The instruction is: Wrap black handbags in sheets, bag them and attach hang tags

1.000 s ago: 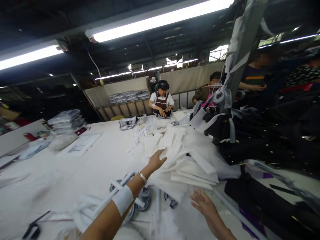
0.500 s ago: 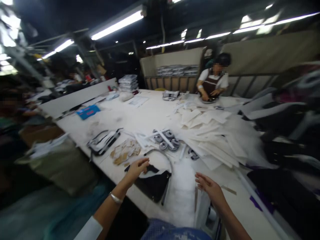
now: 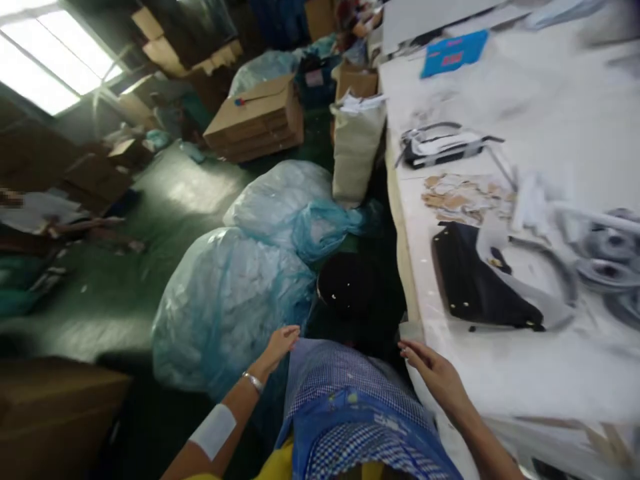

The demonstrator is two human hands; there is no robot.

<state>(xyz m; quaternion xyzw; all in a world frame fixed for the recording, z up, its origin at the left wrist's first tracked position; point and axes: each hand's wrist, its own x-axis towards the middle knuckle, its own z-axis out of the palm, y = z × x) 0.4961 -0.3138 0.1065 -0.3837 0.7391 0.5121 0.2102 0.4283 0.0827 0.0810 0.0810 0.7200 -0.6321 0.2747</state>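
My left hand [image 3: 281, 347] is closed at the upper left corner of a blue checked apron [image 3: 345, 373], its fingertips pinched on the cloth. My right hand [image 3: 433, 370] is at the table edge with its fingers pressed together; what they hold, if anything, I cannot make out. A small pale grey piece [image 3: 411, 331] shows beside those fingertips. On the table above my right hand lies a black bag [image 3: 475, 280] with a curved grey strap [image 3: 555, 267] and white lining, touched by neither hand.
The white table [image 3: 500, 373] runs along my right, with paper scraps [image 3: 465, 193], another bag [image 3: 445, 150] and a blue packet [image 3: 454, 55]. Large plastic sacks [image 3: 225, 300], a black round stool [image 3: 347, 283], stacked cardboard [image 3: 255, 123] and a cloth sack [image 3: 355, 147] stand on the floor. A person sits far left.
My view has swung left and down, from the table to the floor beside it. Both hands have moved away from over the table; the left has closed on the apron.
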